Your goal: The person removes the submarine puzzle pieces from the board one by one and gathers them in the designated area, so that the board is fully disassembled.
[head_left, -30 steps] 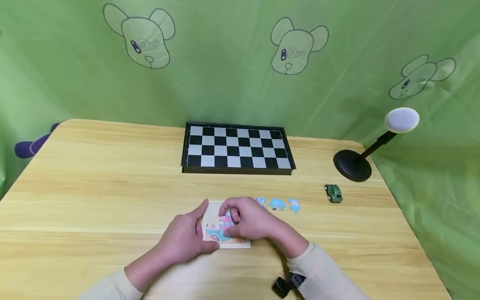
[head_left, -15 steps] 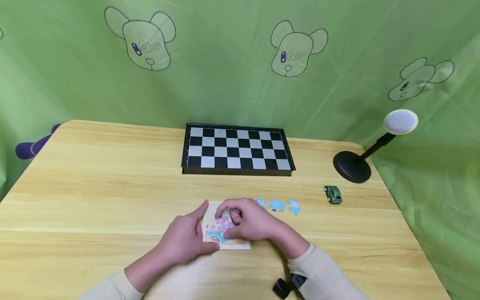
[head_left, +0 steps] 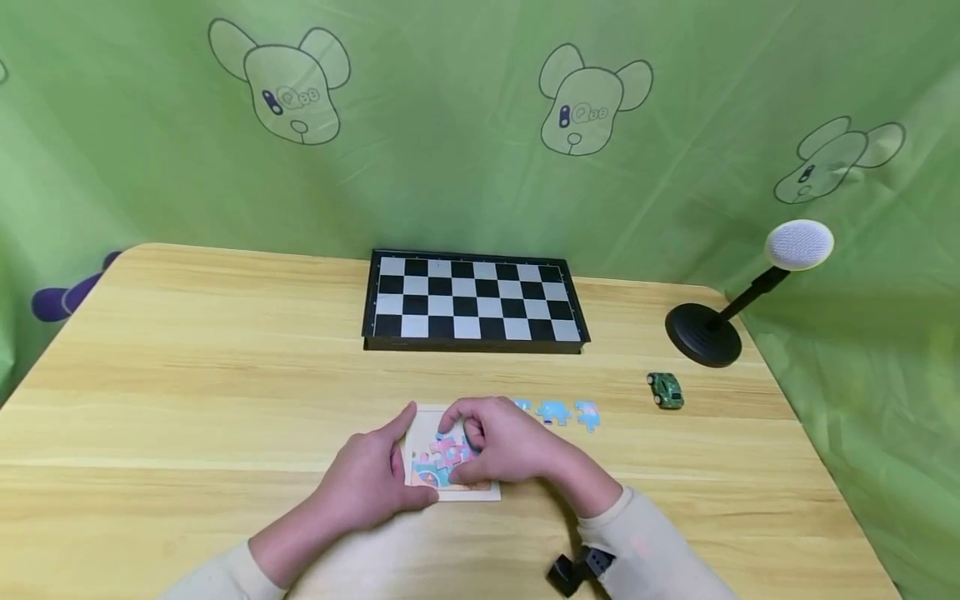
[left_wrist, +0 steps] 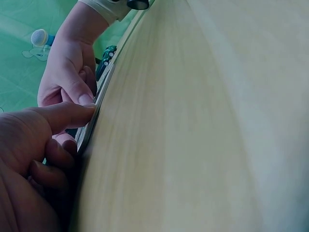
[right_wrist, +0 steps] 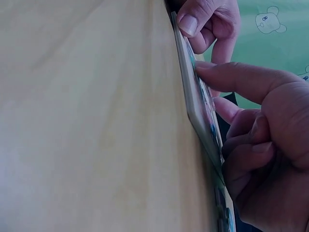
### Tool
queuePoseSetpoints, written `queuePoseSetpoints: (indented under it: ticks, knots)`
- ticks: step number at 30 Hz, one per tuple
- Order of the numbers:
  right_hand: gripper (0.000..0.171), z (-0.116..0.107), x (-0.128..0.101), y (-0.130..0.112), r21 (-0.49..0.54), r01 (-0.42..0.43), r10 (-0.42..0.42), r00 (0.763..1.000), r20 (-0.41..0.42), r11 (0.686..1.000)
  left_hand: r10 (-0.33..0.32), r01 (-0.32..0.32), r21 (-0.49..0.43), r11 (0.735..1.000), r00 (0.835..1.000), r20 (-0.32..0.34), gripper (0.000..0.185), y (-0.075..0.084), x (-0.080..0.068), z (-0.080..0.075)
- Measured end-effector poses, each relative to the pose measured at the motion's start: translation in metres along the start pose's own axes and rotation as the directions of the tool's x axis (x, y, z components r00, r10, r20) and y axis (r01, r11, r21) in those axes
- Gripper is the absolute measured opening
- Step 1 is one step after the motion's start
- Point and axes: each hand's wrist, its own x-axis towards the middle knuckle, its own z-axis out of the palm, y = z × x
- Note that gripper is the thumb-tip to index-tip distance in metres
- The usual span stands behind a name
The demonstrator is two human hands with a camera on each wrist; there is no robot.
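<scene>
A small jigsaw board (head_left: 468,495) with a pale frame lies at the near middle of the table, its lower part filled with coloured pieces. My left hand (head_left: 367,471) holds the board at its left side, thumb on the near edge and index finger along the far left. Over the board, my right hand (head_left: 513,442) pinches a pink jigsaw piece (head_left: 450,451) between thumb and index finger. The piece sits at a slant over the picture. In the right wrist view, the right thumb and index fingertip are right at the board's (right_wrist: 186,79) face; the right hand hides its right part.
Loose blue jigsaw pieces (head_left: 553,412) lie just right of the right hand. A folded chessboard (head_left: 476,298) stands at the back middle. Farther right are a green toy car (head_left: 666,391) and a microphone-shaped object on a black stand (head_left: 703,333). A green curtain (head_left: 450,167) hangs behind the table.
The pink piece has shifted slightly towards me and turned to a slant between the right fingers. My right hand covers more of the nearest loose piece. The left hand stays put.
</scene>
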Motion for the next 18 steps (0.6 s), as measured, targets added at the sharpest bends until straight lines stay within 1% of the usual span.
queuePoseSetpoints:
  ticks: [3,7,14,18]
  knots:
    - [0.042,-0.002,-0.005,-0.002,0.023,0.004,-0.003,1.0,-0.027,1.0,-0.004,0.004,-0.001,1.0,1.0,-0.002,0.11,0.0,0.0,0.0]
    - [0.042,-0.004,-0.014,-0.002,0.049,0.008,-0.004,0.996,-0.085,0.999,-0.008,0.008,0.006,1.0,1.0,-0.009,0.111,-0.001,0.0,0.0]
    - [0.047,-0.009,-0.032,0.008,0.075,-0.028,0.04,0.985,-0.17,0.997,-0.02,0.02,-0.005,1.0,1.0,-0.005,0.111,-0.001,-0.001,-0.001]
    - [0.048,-0.014,-0.043,0.012,0.101,-0.028,0.049,0.975,-0.215,0.994,-0.016,0.016,-0.006,1.0,1.0,-0.012,0.111,-0.001,-0.001,0.0]
